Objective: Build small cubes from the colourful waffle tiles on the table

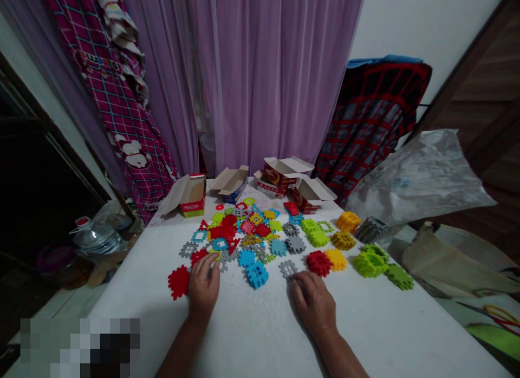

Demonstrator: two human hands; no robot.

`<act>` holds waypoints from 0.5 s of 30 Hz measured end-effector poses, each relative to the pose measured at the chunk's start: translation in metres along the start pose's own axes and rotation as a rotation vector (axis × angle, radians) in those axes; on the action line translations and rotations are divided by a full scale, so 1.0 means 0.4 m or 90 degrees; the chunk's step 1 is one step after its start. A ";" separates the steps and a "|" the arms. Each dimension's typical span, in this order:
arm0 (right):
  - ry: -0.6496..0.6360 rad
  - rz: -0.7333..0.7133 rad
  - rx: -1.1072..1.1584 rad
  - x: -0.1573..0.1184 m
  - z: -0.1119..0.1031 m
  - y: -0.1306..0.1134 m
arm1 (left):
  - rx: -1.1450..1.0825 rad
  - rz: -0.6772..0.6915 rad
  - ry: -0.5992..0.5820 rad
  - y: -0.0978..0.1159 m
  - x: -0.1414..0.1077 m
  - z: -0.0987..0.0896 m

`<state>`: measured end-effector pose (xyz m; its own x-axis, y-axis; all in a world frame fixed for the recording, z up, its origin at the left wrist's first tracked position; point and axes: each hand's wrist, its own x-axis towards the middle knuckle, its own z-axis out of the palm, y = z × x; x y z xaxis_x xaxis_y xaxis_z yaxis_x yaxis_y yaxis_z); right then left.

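- Left hand (204,288): fingers curled among the toy tiles (247,242) (any grasp is hidden).
- Right hand (313,303): fingers loose, touching a grey tile (287,268).
- Everything lies on a white table (260,329).

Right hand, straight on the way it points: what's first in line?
A grey plastic waffle block, up and left of the right hand. Its fingers are very close; depth is unclear, so they may already touch it.

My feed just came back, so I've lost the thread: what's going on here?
A person is working with two bare hands among interlocking plastic blocks spread on a white table. The left hand rests at the pile's near edge; the right hand has its fingers at a gray block. Open cardboard boxes stand behind.
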<state>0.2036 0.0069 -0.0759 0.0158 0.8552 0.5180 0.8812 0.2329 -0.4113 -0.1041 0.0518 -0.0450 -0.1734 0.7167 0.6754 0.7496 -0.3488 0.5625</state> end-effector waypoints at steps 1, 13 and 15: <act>-0.002 -0.008 0.010 0.004 -0.003 -0.003 | 0.022 0.009 0.011 -0.016 0.009 -0.011; -0.220 -0.055 -0.018 0.521 0.141 -0.221 | 0.069 -0.037 0.111 -0.137 0.021 -0.031; -0.247 -0.063 -0.023 0.578 0.199 -0.238 | 0.071 -0.060 0.115 -0.142 0.016 -0.027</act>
<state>0.0858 0.2193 0.0231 -0.2436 0.9426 0.2286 0.8855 0.3122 -0.3440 -0.1547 0.0695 -0.0673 -0.3499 0.6194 0.7028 0.7889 -0.2096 0.5776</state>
